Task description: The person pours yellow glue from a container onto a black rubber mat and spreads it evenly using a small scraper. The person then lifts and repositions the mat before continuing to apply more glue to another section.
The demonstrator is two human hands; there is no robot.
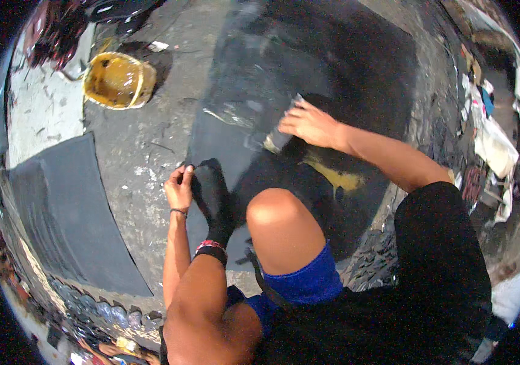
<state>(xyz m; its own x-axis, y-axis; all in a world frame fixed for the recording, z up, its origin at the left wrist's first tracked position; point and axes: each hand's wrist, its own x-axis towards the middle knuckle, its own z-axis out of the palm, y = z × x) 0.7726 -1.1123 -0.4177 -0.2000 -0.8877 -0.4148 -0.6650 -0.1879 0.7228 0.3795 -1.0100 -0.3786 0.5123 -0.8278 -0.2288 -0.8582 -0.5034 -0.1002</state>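
Note:
A large dark grey sheet (229, 143) lies on the ground before me, wet and shiny in places. My right hand (313, 125) is closed over a flat, greyish rectangular spreader (279, 139), its face against the sheet. A small pool of yellowish glue-like liquid (339, 177) sits on the sheet just below that hand. At the sheet's left edge, my left hand (179, 190) is closed, thumb and fingers pinching the edge. My bent knee and one foot in black are between the two hands, the foot resting on the sheet.
A pale bucket (148, 90), crusted and holding amber liquid, stands at the far left. A second dark sheet (68, 213) lies at left, near a light grey board (44, 115). Dark glossy items (59, 30) are piled at the upper left. Scraps and white cloth (495, 146) line the right side.

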